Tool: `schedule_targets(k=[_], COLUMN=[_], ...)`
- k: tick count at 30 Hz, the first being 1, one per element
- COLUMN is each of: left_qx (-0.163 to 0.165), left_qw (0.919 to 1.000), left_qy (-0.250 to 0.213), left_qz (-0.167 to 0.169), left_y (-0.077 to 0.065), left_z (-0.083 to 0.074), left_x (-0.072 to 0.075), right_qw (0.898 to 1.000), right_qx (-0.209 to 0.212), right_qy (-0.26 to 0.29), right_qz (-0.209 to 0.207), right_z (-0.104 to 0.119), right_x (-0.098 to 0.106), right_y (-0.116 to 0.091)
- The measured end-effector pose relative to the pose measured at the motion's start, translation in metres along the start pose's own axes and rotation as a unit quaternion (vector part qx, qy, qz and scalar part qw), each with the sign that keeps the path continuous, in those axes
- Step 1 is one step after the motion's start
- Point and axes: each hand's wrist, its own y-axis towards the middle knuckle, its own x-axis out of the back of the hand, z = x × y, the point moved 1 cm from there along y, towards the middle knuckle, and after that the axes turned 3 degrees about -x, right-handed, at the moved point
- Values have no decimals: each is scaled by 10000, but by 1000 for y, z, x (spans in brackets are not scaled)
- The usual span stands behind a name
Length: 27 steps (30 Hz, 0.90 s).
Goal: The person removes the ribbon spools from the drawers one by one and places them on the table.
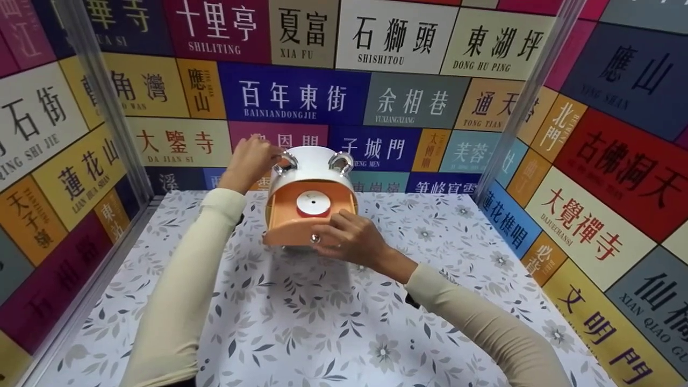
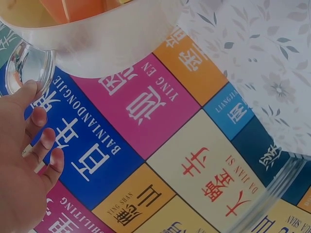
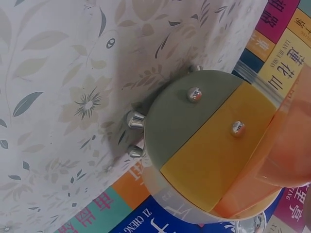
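A small rounded white drawer cabinet (image 1: 313, 162) stands on the table, with shiny chrome ring-shaped ears on top. Its orange top drawer (image 1: 285, 232) is pulled out. Inside lies a round white disc (image 1: 313, 202) with a red side and a dark centre dot. My left hand (image 1: 253, 159) pinches the left chrome ear (image 2: 30, 68), thumb against the ring. At the right front of the orange drawer, my right hand (image 1: 352, 239) grips its edge with curled fingers beside the chrome knob (image 1: 315, 238). Below it, the yellow drawer (image 3: 218, 150) and grey-green drawer (image 3: 189, 116) are closed.
The table (image 1: 376, 333) has a white cover with a grey leaf and flower print. Panels of coloured signs (image 1: 293, 94) rise behind the cabinet and on both sides, with metal corner posts (image 1: 115, 118) between them. Short chrome feet (image 3: 136, 120) hold the cabinet up.
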Motion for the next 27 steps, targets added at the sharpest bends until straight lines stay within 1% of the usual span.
schedule_targets(k=[3, 6, 8, 13, 16, 20, 23, 27], left_qx=[-15, -5, 7, -5, 24, 78, 94, 122], left_qw=[10000, 9999, 10000, 9999, 9999, 9999, 9999, 9999], left_qy=[67, 130, 60, -137, -121, -96, -65, -29], left_qz=[42, 59, 65, 8, -13, -10, 53, 95], left_y=[-2, -3, -2, 0, -1, -2, -2, -1], left_z=[0, 1, 2, 5, 6, 5, 2, 2], left_x=[-1, -2, -3, -3, -3, -2, -2, -1], right_qw=[9998, 9984, 9967, 9865, 9760, 9574, 9414, 9228], right_qx=[-202, -520, -750, -1417, -1782, -2274, -2654, -3036], right_qy=[62, 188, 284, 786, 1174, 1554, 1699, 1660], right_qz=[36, 102, 128, 251, 440, 865, 1204, 1695], right_z=[0, -2, -4, -15, -22, -33, -42, -54], right_x=[2, 4, 5, 7, 5, 2, -1, -8], right_y=[3, 9, 15, 31, 37, 40, 41, 43])
